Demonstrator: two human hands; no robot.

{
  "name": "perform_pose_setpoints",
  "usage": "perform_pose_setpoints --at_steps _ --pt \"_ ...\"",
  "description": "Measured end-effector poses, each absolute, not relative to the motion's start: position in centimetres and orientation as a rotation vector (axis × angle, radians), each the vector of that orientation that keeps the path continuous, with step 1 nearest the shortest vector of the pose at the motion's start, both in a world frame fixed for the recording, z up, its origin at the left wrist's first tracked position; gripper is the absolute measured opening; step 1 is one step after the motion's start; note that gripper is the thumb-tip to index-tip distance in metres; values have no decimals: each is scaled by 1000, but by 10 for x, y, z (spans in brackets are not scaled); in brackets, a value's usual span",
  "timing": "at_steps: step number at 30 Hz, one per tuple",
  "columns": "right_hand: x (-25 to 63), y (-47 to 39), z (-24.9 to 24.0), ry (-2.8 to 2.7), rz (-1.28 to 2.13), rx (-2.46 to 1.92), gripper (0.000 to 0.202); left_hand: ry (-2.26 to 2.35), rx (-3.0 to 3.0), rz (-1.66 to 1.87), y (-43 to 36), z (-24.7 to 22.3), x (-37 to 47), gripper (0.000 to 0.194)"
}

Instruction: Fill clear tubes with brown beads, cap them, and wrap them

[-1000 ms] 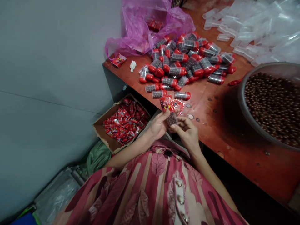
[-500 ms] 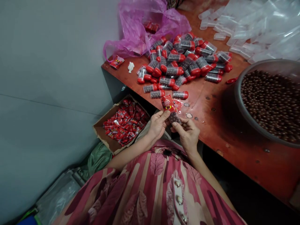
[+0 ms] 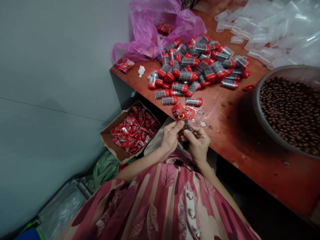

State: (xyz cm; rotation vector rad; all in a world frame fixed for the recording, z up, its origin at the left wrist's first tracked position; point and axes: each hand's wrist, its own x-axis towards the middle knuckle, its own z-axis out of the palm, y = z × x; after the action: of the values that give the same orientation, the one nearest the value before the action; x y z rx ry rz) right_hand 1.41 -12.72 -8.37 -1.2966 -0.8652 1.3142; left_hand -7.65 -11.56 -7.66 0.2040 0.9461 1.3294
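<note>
A: Best landmark to start from?
B: A loose heap of red-capped tubes (image 3: 189, 62), clear-walled and packed with dark balls, on a worn red tabletop (image 3: 222, 123).

A: And the hands?
B: Both closed and near each other, just on the wearer's side of the heap, by the table edge. With the left hand (image 3: 170, 136), pinching a red printed wrapper (image 3: 178, 111) near the bottom, under the thumb. With the right hand (image 3: 199, 142), gripping a ball-filled clear pack (image 3: 187, 125) between thumb and fingers. Impossible to tell: pack inside the wrapper, or merely against it.

A: Close by?
B: On the near side of the heap, just beside the held wrapper, a second red wrapper (image 3: 190, 112).

A: Left of the heap?
B: A crumpled white tissue (image 3: 141, 71); farther left, a red printed packet (image 3: 126, 65). Lower and nearer the wearer than the heap, a cardboard box (image 3: 109, 136) full of shiny red packets (image 3: 132, 128).

A: Behind it?
B: Touching, a translucent pink plastic bag (image 3: 147, 31).

A: And to the right?
B: Nearer than the heap, a large tub (image 3: 257, 103) of glossy brown balls (image 3: 292, 113); farther back, a pile of clear plastic tubes (image 3: 272, 30).
</note>
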Motion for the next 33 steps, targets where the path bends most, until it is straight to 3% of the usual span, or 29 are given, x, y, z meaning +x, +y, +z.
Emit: perform_pose_setpoints --at_steps 14,22,29,33 --pt "18 -129 -74 -943 1432 -1275 24 857 303 1200 -110 -80 -95 27" --pt "13 -127 -74 -967 1591 -1104 31 841 235 1141 -121 -77 -108 38" --pt "10 -118 -81 -954 1488 -1110 30 854 248 1235 -124 -77 -99 29" --pt "10 -118 -79 -971 1518 -1158 29 811 236 1246 -121 -74 -102 37"
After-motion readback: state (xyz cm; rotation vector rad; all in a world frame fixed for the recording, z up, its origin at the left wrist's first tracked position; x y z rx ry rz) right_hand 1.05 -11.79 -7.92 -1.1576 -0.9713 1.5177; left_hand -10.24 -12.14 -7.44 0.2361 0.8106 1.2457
